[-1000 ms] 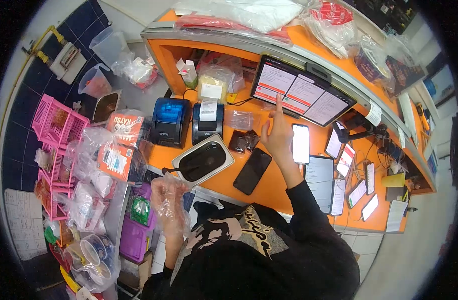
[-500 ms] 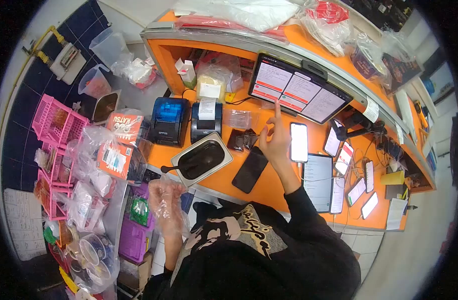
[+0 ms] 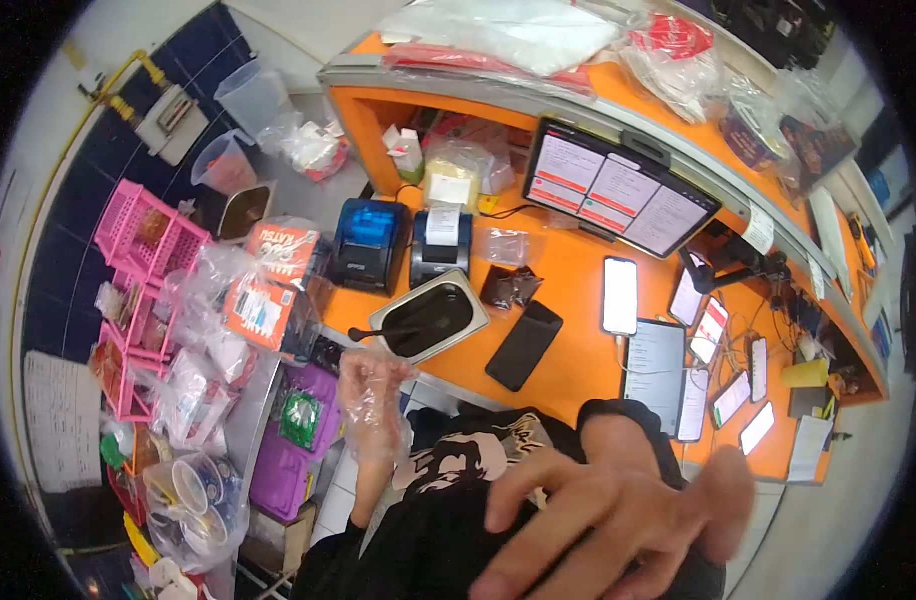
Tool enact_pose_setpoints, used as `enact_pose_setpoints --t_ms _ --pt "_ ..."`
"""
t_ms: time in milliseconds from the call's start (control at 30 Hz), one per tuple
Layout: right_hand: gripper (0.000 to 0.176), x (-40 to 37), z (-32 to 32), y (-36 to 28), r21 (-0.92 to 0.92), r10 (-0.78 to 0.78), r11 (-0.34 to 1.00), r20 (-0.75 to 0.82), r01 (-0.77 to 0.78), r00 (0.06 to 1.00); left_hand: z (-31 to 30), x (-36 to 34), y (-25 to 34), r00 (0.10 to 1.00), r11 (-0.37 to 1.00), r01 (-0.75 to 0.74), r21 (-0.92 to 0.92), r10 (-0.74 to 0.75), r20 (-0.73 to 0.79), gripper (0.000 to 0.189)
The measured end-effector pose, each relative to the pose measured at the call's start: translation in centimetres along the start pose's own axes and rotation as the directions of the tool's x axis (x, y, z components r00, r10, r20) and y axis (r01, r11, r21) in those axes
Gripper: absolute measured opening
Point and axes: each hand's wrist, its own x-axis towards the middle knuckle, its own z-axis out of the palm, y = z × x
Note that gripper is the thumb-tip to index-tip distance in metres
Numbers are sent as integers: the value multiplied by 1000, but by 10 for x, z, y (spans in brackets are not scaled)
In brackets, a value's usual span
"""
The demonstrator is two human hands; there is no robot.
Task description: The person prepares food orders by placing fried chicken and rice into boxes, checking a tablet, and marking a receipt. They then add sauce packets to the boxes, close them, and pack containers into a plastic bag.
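My left hand (image 3: 374,408), in a clear plastic glove, has its fingers curled in beside the metal tray (image 3: 477,330) of dark sauce, close to the black ladle handle (image 3: 366,334). Whether anything lies inside those fingers is hidden. My bare right hand (image 3: 618,510) is raised close to the camera in front of my torso, fingers spread, holding nothing. A black phone (image 3: 524,346) lies on the orange desk beyond it. The mounted tablet (image 3: 618,187) shows several panels with red bars.
Two receipt printers (image 3: 370,245) stand behind the tray. Several lit phones (image 3: 620,296) and a flat tablet (image 3: 652,378) lie at the right with cables. Pink baskets (image 3: 150,235), bagged cups (image 3: 200,500) and a purple box (image 3: 278,470) are at the left.
My right hand has left the mounted tablet's screen and come back toward the camera, its fingers spreading. My left hand stays near the tray. The whole view has shifted slightly.
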Motion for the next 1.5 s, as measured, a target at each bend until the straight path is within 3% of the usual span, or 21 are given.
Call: enact_pose_setpoints --t_ms 67,100,167,233,300,567,733,800,833,867,900,933,967,1033,1100,1167,1300,1400,1500 --pt "48 4 -2 -16 -70 131 990 77 -126 988 -4 -1 -2 1000 1000 14 1 -14 -11 19" --pt "47 6 8 -5 1 -41 999 -71 41 997 -2 -4 0 999 1000 23 2 -23 -24 17" --pt "49 8 34 18 59 -290 939 -399 340 870 -2 -7 0 999 999 32 7 -31 -27 16" --pt "51 -1 22 -20 33 10 999 -190 -3 982 -1 -7 0 999 999 34 12 -34 -17 15" --pt "52 4 20 -18 51 -49 997 -160 57 986 -1 -9 0 999 999 38 27 -37 -7 14" --pt "46 9 41 -16 86 -129 981 -375 173 918 -2 -17 3 997 997 55 54 -57 44 19" --pt "43 6 46 -26 110 -46 988 -454 107 890 -6 -14 3 996 996 75 48 -78 44 17" --pt "38 -5 36 -25 19 -58 997 -342 69 938 -3 -14 5 997 993 66 100 -70 37 17" --pt "36 -11 28 -27 -70 77 992 -331 -106 941 -3 -14 4 997 994 63 94 -66 33 17" --pt "34 -16 20 -29 -166 211 948 -313 -272 926 -3 -15 4 998 994 58 87 -61 32 17" --pt "35 -21 9 -33 -278 453 776 -380 -566 807 -4 -16 4 998 995 54 81 -57 34 17" --pt "42 -36 -3 -20 -314 452 730 -444 -607 773 -4 -17 4 998 995 64 80 -66 22 17" --pt "51 -60 -19 16 -329 351 739 -556 -588 753 -4 -19 6 997 994 73 77 -73 6 17" --pt "70 -101 -56 64 -402 232 637 -713 -657 661 2 -22 10 996 994 87 60 -85 -33 16" --pt "60 -125 -82 73 -508 206 354 -777 -785 595 -4 -21 7 997 995 74 63 -73 -19 16" --pt "54 -147 -105 79 -578 158 140 -788 -804 595 -7 -19 6 998 995 57 87 -56 -15 17" --pt "44 -166 -128 84 -666 95 -73 -746 -743 659 -3 -16 5 999 992 35 123 -35 -2 19" --pt "39 -188 -143 95 -678 100 -170 -734 -715 672 4 -13 5 999 993 19 119 -22 29 19" --pt "54 -191 -148 94 -665 125 -137 -747 -735 653 7 -16 5 1000 994 23 103 -24 2 20"
